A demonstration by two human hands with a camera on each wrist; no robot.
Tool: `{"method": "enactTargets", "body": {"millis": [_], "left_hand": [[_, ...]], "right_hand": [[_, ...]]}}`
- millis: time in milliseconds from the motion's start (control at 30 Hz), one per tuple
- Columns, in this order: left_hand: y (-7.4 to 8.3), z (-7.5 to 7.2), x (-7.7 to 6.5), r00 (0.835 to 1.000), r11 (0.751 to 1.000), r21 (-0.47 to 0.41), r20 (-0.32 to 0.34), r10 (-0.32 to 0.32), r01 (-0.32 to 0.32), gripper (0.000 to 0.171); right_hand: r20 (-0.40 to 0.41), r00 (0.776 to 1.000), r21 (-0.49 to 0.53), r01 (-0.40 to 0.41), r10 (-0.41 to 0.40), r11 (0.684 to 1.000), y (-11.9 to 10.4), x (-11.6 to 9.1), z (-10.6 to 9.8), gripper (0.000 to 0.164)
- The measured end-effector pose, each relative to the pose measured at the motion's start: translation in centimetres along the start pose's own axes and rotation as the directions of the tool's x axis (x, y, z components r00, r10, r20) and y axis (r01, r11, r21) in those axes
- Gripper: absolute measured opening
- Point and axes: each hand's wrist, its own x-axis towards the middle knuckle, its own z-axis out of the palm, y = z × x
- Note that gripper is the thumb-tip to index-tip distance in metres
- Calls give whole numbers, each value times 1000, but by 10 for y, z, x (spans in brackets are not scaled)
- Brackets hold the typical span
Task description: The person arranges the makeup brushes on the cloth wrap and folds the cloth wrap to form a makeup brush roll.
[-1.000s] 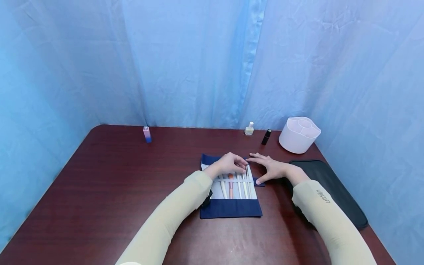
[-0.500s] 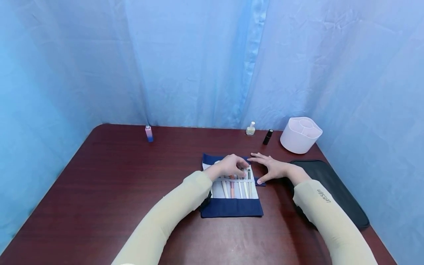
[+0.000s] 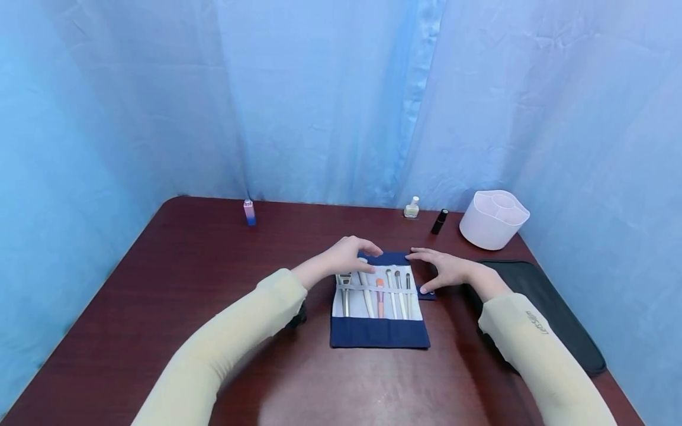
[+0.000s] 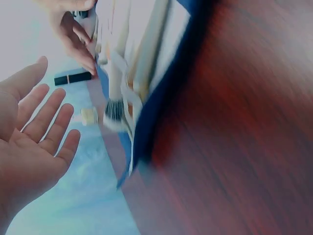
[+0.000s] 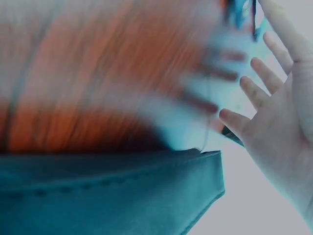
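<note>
Left hand (image 3: 346, 255), spread wide and empty, is at eleven o'clock of the navy-and-white fabric brush roll (image 3: 380, 333), unfolded on the dark-red wooden counter (image 3: 213, 278); right hand (image 3: 446, 268), also wide, at two. I would steady one edge while squaring the slim-handled brushes (image 3: 380, 306).
</note>
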Motion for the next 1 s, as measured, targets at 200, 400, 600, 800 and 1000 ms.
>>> {"method": "enactTargets", "body": {"millis": [200, 400, 600, 800, 1000], "left_hand": [[-17, -17, -20, 999, 997, 80, -26, 24, -22, 45], [-44, -26, -33, 999, 984, 180, -49, 17, -8, 41], [-66, -24, -36, 1000, 981, 193, -13, 2, 1, 41], [-77, -20, -36, 1000, 980, 199, 24, -1, -4, 37], [-79, -21, -38, 1000, 970, 244, 23, 1, -7, 35]], "right_hand": [[-111, 992, -31, 59, -62, 998, -28, -15, 3, 80], [-175, 981, -81, 71, -84, 994, -56, -27, 18, 77], [-179, 983, -89, 19, -34, 996, -65, -30, 32, 80], [-109, 994, -71, -19, 11, 997, -64, -28, 42, 93], [-83, 996, -72, -26, 20, 997, -63, -25, 43, 94]]}}
